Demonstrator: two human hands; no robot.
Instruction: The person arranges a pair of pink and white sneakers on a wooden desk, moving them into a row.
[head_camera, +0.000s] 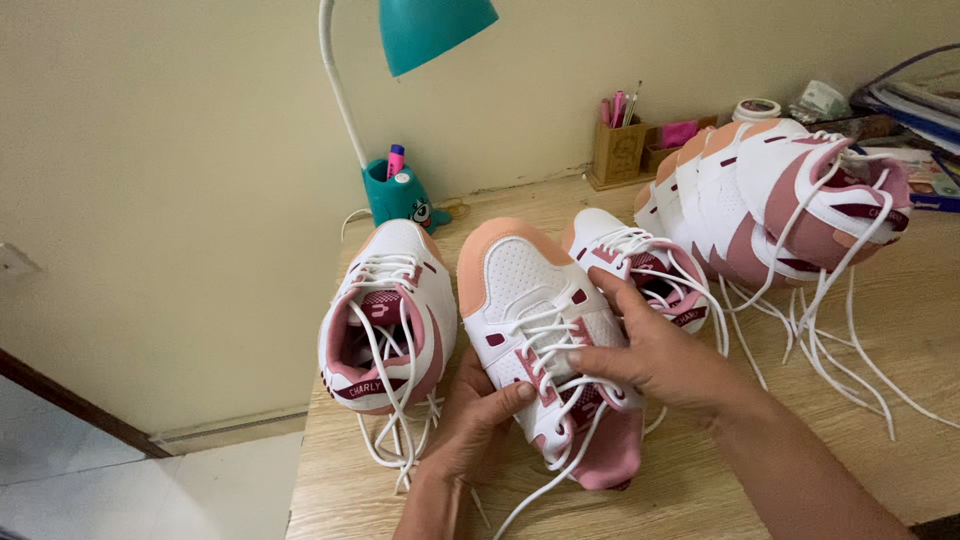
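Note:
A white and pink sneaker (525, 290) with an orange toe and loose white laces lies tilted at the middle of the wooden desk (900, 330). My left hand (478, 420) cups it from below, thumb on its side. My right hand (655, 355) rests on its tongue and laces, fingers pinching a lace. A matching sneaker (388, 320) stands upright just left of it. Another matching sneaker (640, 265) lies behind my right hand.
Several more matching sneakers (770, 195) are stacked on their sides at the right, laces trailing over the desk. A teal desk lamp (405, 190) stands by the wall. A wooden pen holder (620, 145) and stacked papers (915, 110) sit at the back right. The desk edge is left.

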